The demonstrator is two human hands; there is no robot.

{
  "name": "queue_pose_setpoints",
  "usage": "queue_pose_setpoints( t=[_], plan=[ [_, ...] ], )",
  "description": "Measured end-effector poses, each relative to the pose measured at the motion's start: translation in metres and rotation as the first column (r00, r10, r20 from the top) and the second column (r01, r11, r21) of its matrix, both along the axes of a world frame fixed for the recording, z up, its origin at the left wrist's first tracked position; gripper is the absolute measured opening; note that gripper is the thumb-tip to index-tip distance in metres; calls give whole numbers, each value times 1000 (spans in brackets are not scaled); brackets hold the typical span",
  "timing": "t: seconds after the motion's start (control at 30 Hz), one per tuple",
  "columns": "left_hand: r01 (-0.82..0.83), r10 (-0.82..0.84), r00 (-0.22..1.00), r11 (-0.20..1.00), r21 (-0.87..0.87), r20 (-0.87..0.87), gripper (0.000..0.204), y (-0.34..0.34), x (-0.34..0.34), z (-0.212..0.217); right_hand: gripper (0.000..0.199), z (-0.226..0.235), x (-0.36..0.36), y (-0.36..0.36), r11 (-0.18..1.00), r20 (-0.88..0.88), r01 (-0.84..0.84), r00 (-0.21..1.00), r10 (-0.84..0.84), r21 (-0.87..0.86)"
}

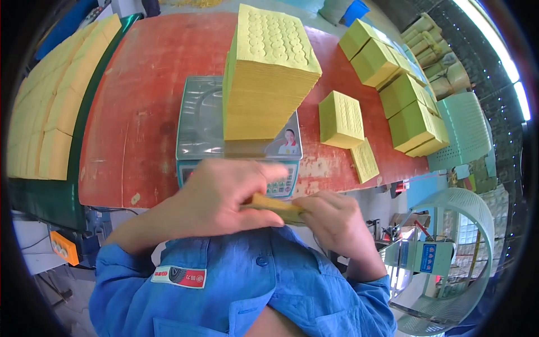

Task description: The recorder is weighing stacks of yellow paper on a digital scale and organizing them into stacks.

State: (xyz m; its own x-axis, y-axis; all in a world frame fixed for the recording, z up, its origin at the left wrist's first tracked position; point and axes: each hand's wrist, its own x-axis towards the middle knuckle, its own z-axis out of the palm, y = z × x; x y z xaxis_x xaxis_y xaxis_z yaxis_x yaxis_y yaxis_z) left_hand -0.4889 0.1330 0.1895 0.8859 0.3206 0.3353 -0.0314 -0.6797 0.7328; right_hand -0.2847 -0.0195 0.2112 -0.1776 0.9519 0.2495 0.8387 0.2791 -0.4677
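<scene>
In front of my chest, both hands hold a thin wad of yellow paper (278, 206). My left hand (227, 194) has the wad's left end between thumb and palm; its fingers stretch out above it, smeared by motion. My right hand (334, 219) is closed round the other end, fingers curled over it. Just beyond my hands, a tall stack of yellow paper (264, 98) with rows of embossed round marks stands on the metal plate of a scale (199, 126). My left hand partly covers the scale's front panel.
Right of the scale, a small yellow paper block (341, 119) and a thin wad (365, 160) lie on the red table (140, 112). Larger yellow blocks (412, 129) line its right edge. More blocks (62, 101) fill the green-edged surface at left. A pale green perforated chair (474, 247) stands at right.
</scene>
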Motion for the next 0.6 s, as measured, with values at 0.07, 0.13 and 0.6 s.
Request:
queue_pose_setpoints(
  t=[0.07,0.13,0.6],
  plan=[
    [36,36,985,913,-407,167,66,7,-10,-3,13,16,4,1,993,-142,110,984,-104,39],
    [220,168,918,535,-815,358,85,1,-10,4,11,30,8,2,970,-248,227,948,-201,82],
    [-262,417,894,782,-566,164,25,182,64,92,25,84,68,202,963,-846,268,504,-175,-39]
  ],
)
